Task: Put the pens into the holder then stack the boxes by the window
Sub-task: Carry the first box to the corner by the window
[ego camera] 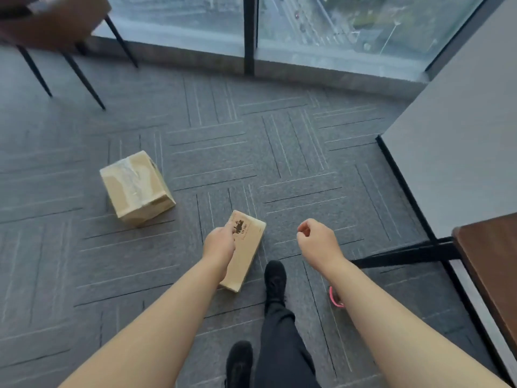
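My left hand (219,243) grips a slim brown cardboard box (246,253) with a dark printed logo, holding it by its left edge above the grey carpet. A larger taped cardboard box (137,189) sits on the carpet to the left, tilted at an angle, well apart from the slim one. My right hand (316,239) hovers to the right of the slim box with its fingers loosely curled and nothing in it. No pens or holder are in view.
The floor-to-ceiling window (321,29) runs along the far side. A brown chair (53,26) with black legs stands at the far left. A white wall panel (453,152) and a dark wooden table (492,264) stand at the right. My black shoes (275,281) are below.
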